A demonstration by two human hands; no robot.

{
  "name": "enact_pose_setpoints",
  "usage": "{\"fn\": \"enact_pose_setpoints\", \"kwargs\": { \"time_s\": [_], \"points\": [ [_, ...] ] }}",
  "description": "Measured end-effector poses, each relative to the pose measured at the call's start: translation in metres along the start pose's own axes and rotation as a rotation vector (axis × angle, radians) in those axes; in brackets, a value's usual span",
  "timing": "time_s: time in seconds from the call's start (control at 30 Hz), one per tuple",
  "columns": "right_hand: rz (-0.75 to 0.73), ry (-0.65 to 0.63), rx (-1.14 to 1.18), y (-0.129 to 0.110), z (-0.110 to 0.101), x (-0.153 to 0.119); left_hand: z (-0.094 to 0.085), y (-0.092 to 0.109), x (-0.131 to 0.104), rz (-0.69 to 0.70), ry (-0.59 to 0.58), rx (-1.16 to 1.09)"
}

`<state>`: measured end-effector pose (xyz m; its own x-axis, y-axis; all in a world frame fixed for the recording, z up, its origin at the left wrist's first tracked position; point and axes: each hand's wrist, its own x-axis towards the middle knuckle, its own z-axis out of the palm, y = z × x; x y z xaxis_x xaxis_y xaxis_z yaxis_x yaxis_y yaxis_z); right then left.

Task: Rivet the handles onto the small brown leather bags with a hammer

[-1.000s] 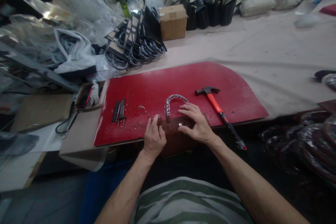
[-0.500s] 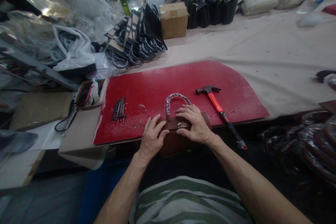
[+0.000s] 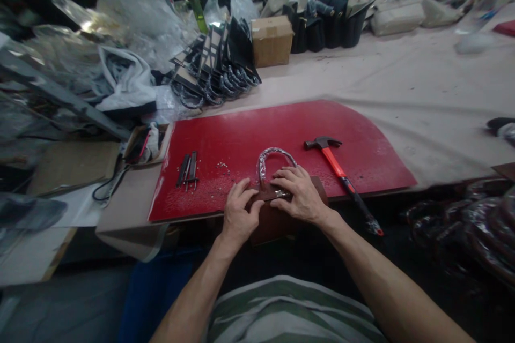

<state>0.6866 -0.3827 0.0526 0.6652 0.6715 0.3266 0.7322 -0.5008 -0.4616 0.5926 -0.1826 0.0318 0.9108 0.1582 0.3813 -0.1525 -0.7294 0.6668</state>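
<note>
A brown leather piece (image 3: 267,193) lies at the front edge of the red board, its lower part hanging over the edge. From it rises a curved handle (image 3: 262,163) wrapped in clear plastic. My left hand (image 3: 242,207) grips the left end of the leather between thumb and fingers. On the right, my right hand (image 3: 298,194) holds the leather, thumb below and fingers above, around a small shiny metal fitting (image 3: 281,193). The fingertips of my right hand are close to the foot of the handle.
A claw hammer (image 3: 333,163) lies right of my hands. Metal punches (image 3: 188,169) and tiny bits are on the red board (image 3: 241,128) to the left. Farther back stand a cardboard box (image 3: 272,40) and black bag parts (image 3: 217,64). Plastic-wrapped handles (image 3: 470,220) hang at the right.
The whole view has shifted slightly, so things appear a little lower and farther right. Both hands keep their hold on the leather, and the shine on the metal fitting looks different.
</note>
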Motion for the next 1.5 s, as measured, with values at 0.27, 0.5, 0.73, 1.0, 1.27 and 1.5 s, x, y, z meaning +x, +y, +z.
{"fn": "enact_pose_setpoints", "kwargs": {
  "time_s": [0.27,0.5,0.73,1.0,1.27,1.5],
  "points": [
    [-0.125,0.061,-0.11,0.004,0.005,-0.001,-0.006,0.011,0.007,-0.12,-0.051,-0.043],
    [-0.204,0.11,-0.235,0.007,0.011,0.002,-0.005,0.011,0.009,-0.106,-0.068,-0.041],
    [-0.211,0.1,-0.304,0.009,0.013,0.001,0.001,0.009,0.012,-0.025,-0.094,-0.038],
    [-0.219,0.008,-0.317,0.018,0.016,0.004,0.002,0.009,0.013,-0.012,-0.101,-0.079],
    [-0.122,-0.078,-0.335,0.007,0.011,0.003,-0.073,-0.031,0.069,-0.153,0.07,0.238],
    [-0.065,-0.148,-0.35,-0.006,0.006,0.006,-0.126,-0.085,0.126,-0.617,-0.254,0.744]
  ]
}}
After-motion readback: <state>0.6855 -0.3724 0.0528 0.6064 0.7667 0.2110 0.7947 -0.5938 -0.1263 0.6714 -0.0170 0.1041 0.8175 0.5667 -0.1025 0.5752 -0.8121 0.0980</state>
